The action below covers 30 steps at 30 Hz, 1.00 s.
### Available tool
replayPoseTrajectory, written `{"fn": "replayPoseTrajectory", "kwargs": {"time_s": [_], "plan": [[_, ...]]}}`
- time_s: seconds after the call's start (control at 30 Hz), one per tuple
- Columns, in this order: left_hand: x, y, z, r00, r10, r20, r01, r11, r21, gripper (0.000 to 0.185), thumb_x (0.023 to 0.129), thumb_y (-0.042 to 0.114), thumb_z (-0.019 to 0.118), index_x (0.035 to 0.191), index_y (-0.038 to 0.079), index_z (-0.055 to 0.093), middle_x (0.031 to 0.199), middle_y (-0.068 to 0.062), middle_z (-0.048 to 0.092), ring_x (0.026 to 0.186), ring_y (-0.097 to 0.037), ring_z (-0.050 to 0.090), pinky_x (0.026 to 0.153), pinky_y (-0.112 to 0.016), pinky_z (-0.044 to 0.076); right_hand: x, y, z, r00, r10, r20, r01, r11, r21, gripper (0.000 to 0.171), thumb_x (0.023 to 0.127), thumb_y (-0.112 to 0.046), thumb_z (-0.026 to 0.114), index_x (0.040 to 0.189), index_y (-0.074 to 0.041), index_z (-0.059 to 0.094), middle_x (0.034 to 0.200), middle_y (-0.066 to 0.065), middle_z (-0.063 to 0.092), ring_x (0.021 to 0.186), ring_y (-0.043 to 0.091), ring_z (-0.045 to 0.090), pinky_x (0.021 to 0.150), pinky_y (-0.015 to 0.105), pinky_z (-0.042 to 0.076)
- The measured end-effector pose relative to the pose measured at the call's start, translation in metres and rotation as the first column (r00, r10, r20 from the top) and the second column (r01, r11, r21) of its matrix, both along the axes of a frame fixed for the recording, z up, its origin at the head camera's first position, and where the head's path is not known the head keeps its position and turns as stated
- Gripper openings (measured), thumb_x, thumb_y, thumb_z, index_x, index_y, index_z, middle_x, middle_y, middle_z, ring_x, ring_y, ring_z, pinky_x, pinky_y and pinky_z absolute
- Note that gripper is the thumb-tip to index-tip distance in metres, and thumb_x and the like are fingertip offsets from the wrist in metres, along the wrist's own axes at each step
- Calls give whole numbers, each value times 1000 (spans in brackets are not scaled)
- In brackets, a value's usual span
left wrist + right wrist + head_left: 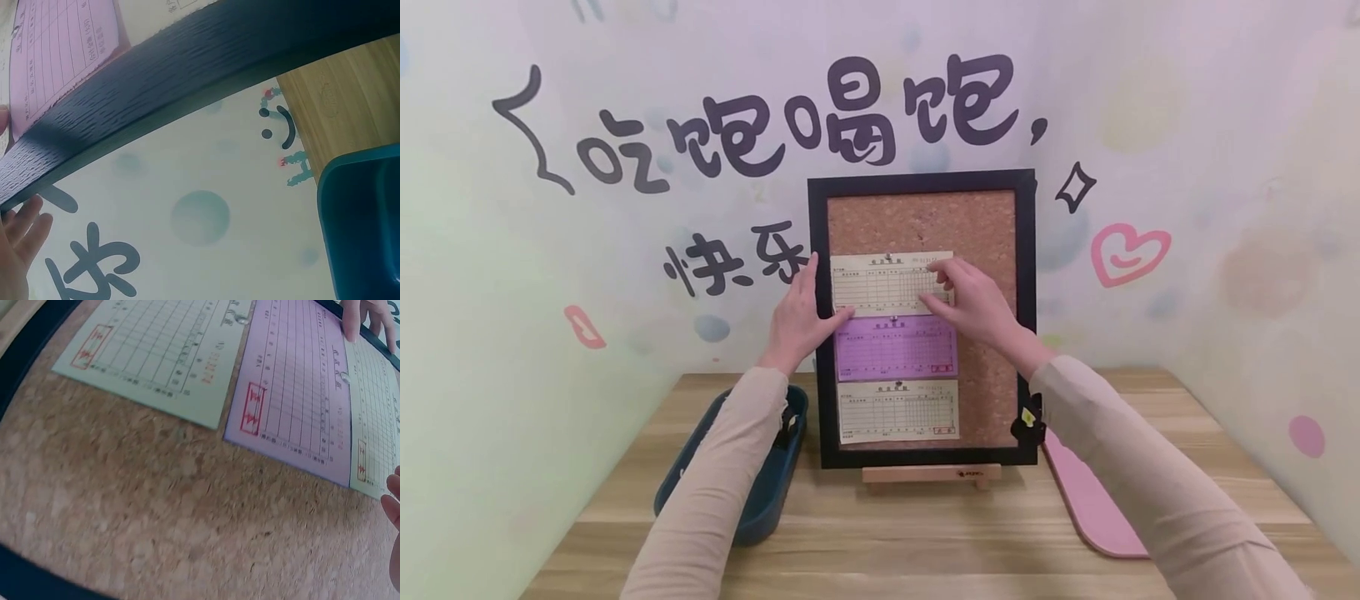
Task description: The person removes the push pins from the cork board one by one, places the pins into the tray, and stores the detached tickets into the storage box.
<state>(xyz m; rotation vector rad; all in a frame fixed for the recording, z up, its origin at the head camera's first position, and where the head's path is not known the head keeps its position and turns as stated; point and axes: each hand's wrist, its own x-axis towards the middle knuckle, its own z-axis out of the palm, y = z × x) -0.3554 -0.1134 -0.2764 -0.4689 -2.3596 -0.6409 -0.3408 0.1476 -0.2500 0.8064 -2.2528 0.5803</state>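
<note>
A cork board (985, 225) in a black frame (925, 181) stands upright on a wooden stand (928, 474). Three forms are pinned down its left side: a cream one (872, 287) on top, a purple one (895, 350) in the middle, another cream one (895, 412) below. My left hand (801, 321) lies along the frame's left edge with straight fingers (25, 228), its thumb pressing the top form's lower left corner. My right hand (973, 304) rests its fingertips on the right part of the top form. The right wrist view shows the purple form (294, 387) and bare cork (156, 506).
A dark blue tray (760, 508) sits on the wooden table (925, 542) under my left forearm. A pink mat (1093, 508) lies to the right of the board. A wall with painted characters stands close behind.
</note>
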Motion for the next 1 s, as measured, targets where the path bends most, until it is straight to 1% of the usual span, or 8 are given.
{"fn": "replayPoseTrajectory", "kwargs": {"time_s": [0.13, 0.27, 0.33, 0.5, 0.57, 0.7, 0.83, 1.0], "plan": [[2, -1, 1, 1000, 2, 8, -2, 1000, -4, 95, 76, 43, 69, 145, 7, 14, 128, -21, 43, 97, -33, 54, 83, -44, 46, -3, -7, 2, 1000, 9, 28, -8, 1000, -24, 38, 85, -24, 63, 114, -3, 53, 90, 7, 54, 81, 18, 52, 68, 32, 44], [2, -2, 2, 1000, 4, 15, -3, 1000, -9, 97, 75, 44, 70, 145, 7, 14, 130, -21, 42, 96, -34, 55, 84, -45, 46, -7, -14, 4, 999, 23, 42, -21, 999, -46, 36, 85, -22, 62, 114, -2, 54, 89, 7, 53, 82, 19, 52, 71, 33, 44], [2, -3, 2, 1000, 1, 9, -1, 1000, -16, 97, 75, 44, 70, 145, 7, 14, 131, -22, 42, 94, -35, 55, 82, -45, 46, -9, -17, 6, 999, 25, 38, -23, 998, -56, 35, 85, -21, 62, 113, -1, 54, 88, 7, 53, 81, 19, 52, 78, 35, 44], [2, -3, 2, 1000, 0, 3, 1, 999, -45, 98, 75, 45, 69, 145, 7, 13, 133, -22, 41, 91, -35, 56, 79, -44, 47, -14, -23, 8, 999, 28, 43, -25, 997, -70, 33, 85, -19, 63, 112, -1, 55, 87, 6, 53, 80, 18, 52, 82, 36, 43], [2, -4, 2, 1000, 0, 7, 1, 999, -49, 98, 75, 45, 69, 145, 7, 12, 133, -22, 40, 92, -34, 56, 80, -44, 47, -15, -26, 9, 998, 30, 50, -26, 997, -71, 32, 85, -19, 62, 111, -1, 56, 85, 7, 53, 78, 18, 51, 74, 34, 43], [3, -4, 3, 1000, 0, 3, 0, 999, -42, 97, 76, 44, 69, 145, 7, 14, 132, -22, 41, 90, -34, 57, 79, -44, 47, -20, -30, 14, 998, 35, 61, -30, 997, -75, 29, 86, -18, 61, 109, -1, 57, 80, 6, 53, 71, 17, 50, 65, 30, 42], [3, -3, 5, 1000, 0, 10, 0, 999, -38, 96, 76, 43, 69, 145, 7, 13, 132, -21, 41, 88, -33, 56, 79, -44, 47, -25, -33, 20, 996, 32, 84, -25, 996, -81, 28, 86, -16, 61, 109, -2, 57, 78, 5, 54, 67, 16, 50, 60, 28, 41], [3, -2, 5, 1000, 5, 14, -5, 999, -45, 97, 76, 43, 69, 145, 7, 12, 134, -21, 40, 92, -34, 56, 81, -43, 47, -28, -35, 21, 995, 17, 93, -10, 996, -84, 25, 85, -14, 61, 108, -3, 58, 78, 5, 54, 66, 16, 49, 59, 28, 41]]}}
